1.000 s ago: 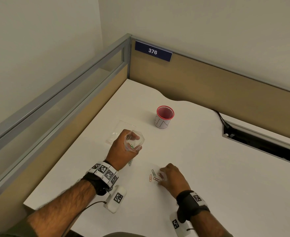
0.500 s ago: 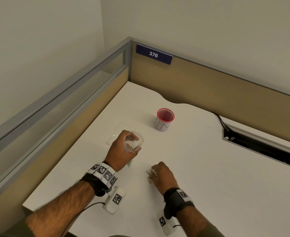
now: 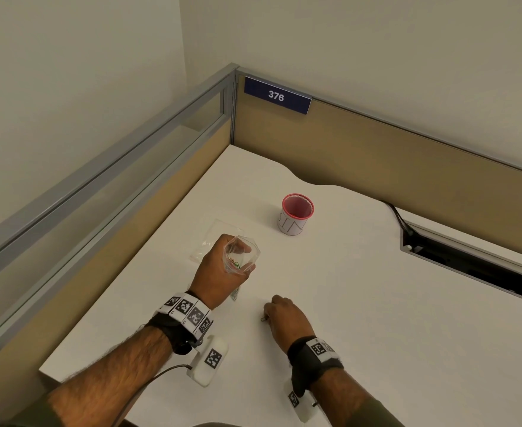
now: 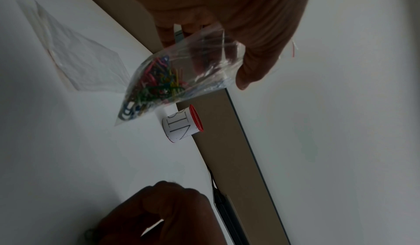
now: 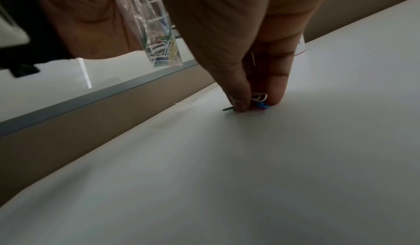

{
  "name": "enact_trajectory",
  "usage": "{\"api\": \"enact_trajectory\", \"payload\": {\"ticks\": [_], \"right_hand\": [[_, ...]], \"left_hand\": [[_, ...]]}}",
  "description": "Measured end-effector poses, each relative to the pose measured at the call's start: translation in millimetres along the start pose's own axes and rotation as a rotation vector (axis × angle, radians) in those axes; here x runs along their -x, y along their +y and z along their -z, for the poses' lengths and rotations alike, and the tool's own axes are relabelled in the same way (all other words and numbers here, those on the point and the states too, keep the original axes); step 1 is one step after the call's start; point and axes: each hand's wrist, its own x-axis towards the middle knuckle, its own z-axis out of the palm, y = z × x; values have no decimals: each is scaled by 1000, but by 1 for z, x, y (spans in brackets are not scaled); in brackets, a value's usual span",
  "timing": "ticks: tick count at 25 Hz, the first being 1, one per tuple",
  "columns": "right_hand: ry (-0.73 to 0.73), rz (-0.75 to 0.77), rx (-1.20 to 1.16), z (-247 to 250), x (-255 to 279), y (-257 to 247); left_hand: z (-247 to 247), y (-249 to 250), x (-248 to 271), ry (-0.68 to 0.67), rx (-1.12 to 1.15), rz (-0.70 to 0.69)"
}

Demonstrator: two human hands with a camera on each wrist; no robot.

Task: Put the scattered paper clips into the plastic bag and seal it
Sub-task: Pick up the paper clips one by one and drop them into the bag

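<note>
My left hand (image 3: 244, 258) holds a clear plastic bag (image 3: 236, 262) upright above the white desk (image 3: 376, 303), mouth open. Several coloured paper clips (image 4: 154, 84) lie bunched in the bag's (image 4: 193, 65) lower corner. Just to its right, my right hand (image 3: 269, 311) is down on the desk with fingers curled. In the right wrist view its thumb and fingers (image 5: 238, 94) pinch a few paper clips (image 5: 259, 101), white and blue, against the desk. One dark clip end (image 3: 263, 318) pokes out at the hand's left side. The bag (image 5: 156, 38) hangs behind.
A second, empty clear bag (image 3: 213, 238) lies flat on the desk behind my left hand. A red-rimmed paper cup (image 3: 296, 214) marked BIN stands further back. A cable slot (image 3: 469, 266) opens at the right. Tan partitions (image 3: 376, 149) close the back and left.
My right hand has slid left and toward me across the desk, drawing the loose clips under its fingers; they no longer lie visible beside it. The left hand and bag stayed put.
</note>
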Motion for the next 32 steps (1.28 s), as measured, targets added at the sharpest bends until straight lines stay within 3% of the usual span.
{"api": "enact_trajectory", "payload": {"ticks": [8,12,16,20,23,25,29,32], "right_hand": [[-1,-223,-232,25,-6,32],[189,-245,-515,75,1,24],[426,-84,-741,145,0,-20],[476,73,-706,168,-9,-57],[407,95,-608,160,-10,-65],[467,98,-598,156,-7,-63],[595,21,-651,153,-5,-38],[385,-150,-505,116,-10,-3]], "left_hand": [[2,-2,-1,16,-19,11],[-1,-5,0,9,-31,2],[-9,-5,0,-23,-41,14],[-17,-3,-1,-53,-68,-1],[-17,-5,-2,-55,-64,22],[-14,-5,0,-54,-52,17],[-9,-6,5,-39,-43,21],[-7,-8,7,-22,-18,12]]}}
